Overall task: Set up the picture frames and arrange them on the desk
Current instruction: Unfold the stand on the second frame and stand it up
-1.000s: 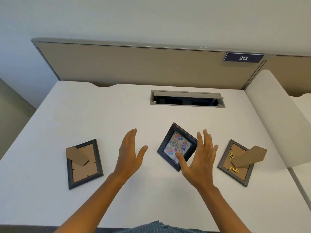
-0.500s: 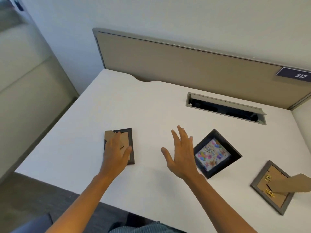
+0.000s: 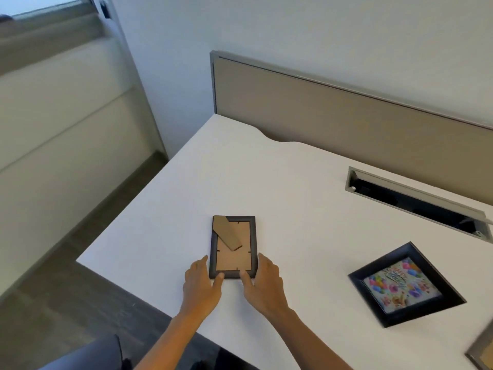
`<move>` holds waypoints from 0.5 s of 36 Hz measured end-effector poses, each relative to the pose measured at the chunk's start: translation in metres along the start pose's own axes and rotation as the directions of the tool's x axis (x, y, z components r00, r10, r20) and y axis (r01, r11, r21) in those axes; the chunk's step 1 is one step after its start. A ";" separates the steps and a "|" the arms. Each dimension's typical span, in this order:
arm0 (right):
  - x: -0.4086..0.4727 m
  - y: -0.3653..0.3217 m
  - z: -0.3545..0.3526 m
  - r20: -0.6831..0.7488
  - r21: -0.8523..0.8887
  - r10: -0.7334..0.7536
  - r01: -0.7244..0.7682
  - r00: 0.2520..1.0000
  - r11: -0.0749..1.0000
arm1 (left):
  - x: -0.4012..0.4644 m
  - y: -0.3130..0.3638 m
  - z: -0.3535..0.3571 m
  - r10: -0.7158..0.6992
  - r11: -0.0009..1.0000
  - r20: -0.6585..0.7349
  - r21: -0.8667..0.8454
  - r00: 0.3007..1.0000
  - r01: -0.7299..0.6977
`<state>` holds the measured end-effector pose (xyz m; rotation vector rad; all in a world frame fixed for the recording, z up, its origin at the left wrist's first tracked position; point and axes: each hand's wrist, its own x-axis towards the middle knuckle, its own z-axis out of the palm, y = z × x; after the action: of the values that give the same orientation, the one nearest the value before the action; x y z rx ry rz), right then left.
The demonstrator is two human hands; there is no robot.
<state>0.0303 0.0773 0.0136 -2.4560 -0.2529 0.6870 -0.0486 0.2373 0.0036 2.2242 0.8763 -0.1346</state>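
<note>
Left hand [image 3: 200, 285] and right hand [image 3: 264, 283] grasp face-down black wooden frame [image 3: 234, 247]; risk: loose cardboard easel [image 3: 226, 233] folds, frame topples.

Frames spread across the table [image 3: 293, 182], hands at the nearest one.
I see the face-down frame [image 3: 234, 247] near the table's left front, my left hand [image 3: 201, 287] and right hand [image 3: 265, 285] flanking its near end; the face-up frame [image 3: 405, 285] lies well right, the cable slot [image 3: 416, 200] behind it.
</note>
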 end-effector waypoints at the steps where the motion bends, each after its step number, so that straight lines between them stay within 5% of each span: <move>1: 0.000 -0.002 0.003 -0.006 0.001 0.004 -0.004 1.000 1.000 | 0.000 0.000 0.001 0.002 1.000 0.004 -0.009 1.000 -0.002; 18: 0.000 -0.016 -0.005 0.005 0.357 0.080 -0.077 0.997 0.931 | 0.000 0.002 -0.002 0.069 0.965 0.019 -0.254 0.997 -0.062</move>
<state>0.0326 0.0880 0.0256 -2.1282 -0.0207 0.6881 -0.0479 0.2380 0.0064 2.0045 0.7583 -0.0195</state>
